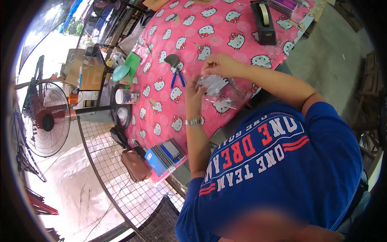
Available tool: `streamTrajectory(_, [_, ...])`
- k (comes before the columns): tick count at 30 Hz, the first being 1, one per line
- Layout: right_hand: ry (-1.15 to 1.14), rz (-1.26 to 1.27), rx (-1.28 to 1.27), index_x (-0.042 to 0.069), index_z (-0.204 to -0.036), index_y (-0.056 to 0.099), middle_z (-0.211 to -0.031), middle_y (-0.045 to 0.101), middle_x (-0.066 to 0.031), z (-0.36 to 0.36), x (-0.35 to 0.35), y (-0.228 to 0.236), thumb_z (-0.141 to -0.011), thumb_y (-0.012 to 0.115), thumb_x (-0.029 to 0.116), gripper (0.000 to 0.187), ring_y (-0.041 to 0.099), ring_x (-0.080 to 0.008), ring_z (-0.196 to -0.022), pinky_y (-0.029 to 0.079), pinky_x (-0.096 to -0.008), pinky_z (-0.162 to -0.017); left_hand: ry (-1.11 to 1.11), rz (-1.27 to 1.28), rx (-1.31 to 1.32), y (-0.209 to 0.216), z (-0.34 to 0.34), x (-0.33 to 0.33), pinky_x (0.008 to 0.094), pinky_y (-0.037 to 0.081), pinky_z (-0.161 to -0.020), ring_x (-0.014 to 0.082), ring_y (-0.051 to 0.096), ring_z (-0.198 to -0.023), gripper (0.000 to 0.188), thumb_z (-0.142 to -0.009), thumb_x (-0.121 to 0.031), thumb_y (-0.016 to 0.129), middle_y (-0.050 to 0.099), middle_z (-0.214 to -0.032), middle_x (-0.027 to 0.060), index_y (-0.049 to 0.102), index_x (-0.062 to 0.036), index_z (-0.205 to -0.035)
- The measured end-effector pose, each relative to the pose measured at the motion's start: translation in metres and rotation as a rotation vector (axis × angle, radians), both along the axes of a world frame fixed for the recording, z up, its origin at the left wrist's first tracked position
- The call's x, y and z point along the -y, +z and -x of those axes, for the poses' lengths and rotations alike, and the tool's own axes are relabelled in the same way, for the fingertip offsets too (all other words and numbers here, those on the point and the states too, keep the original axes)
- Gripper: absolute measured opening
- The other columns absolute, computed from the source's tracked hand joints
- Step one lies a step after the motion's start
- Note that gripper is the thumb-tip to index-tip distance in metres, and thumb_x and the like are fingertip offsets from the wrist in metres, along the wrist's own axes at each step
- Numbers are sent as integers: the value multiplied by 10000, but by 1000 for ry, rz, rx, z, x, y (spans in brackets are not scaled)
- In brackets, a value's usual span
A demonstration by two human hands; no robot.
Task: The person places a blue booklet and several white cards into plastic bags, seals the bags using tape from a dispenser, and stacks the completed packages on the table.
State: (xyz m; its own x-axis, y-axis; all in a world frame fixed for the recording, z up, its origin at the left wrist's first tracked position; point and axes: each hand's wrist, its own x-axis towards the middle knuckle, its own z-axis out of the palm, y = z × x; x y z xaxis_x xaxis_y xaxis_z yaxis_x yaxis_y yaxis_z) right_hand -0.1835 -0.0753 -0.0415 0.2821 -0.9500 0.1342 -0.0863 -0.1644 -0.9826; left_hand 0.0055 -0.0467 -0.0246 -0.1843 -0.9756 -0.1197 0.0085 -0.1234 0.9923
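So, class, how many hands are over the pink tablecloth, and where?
2: the left hand at the left of the clear plastic, the right hand just above it in the picture. No others show.

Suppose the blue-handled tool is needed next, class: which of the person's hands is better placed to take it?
Probably the left hand: it is close beside the blue-handled tool, while the right hand is farther off to the right.

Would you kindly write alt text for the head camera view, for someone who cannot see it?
A person's left hand and right hand are at clear plastic packaging on a pink tablecloth printed with white cartoon cats. Blue-handled pliers lie beyond the left hand, a black tape dispenser at upper right; a fan stands at left.
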Motion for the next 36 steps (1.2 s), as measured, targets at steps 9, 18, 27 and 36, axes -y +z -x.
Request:
streamTrajectory(9, [132, 434, -230, 90, -1222, 577, -1047, 622, -109, 20, -24, -3, -742, 756, 283, 548, 585, -256, -970, 453, -375, -854, -158, 210, 192, -23, -16, 13, 297, 474, -842, 176, 611, -945, 286, -845, -129, 666, 663, -1042, 86, 641, -4, -1101])
streamTrajectory(18, [-48, 389, -150, 108, -1237, 536, -988, 628, -48, 8, -46, -16, -702, 724, 193, 573, 561, -280, -1021, 400, -423, -929, -127, 670, 622, -21, -18, -13, 381, 439, -966, 267, 572, -1124, 318, -676, -89, 796, 644, -1122, 126, 698, -33, -974])
streamTrajectory(27, [-283, 465, -253, 79, -1222, 545, -864, 624, -28, -11, -38, -16, -751, 663, 139, 489, 592, -242, -812, 466, -387, -737, -30, 498, 556, -19, -14, 6, 354, 420, -951, 242, 522, -1103, 196, -666, -86, 795, 530, -1190, 88, 723, -42, -843])
streamTrajectory(36, [-1085, 346, -396, 32, -1126, 595, -887, 623, -87, 127, -27, -57, -825, 677, 204, 357, 588, -216, -814, 472, -327, -739, -133, 307, 735, -5, -13, 17, 285, 437, -818, 170, 569, -899, 217, -668, -107, 771, 577, -1101, 75, 669, -14, -836])
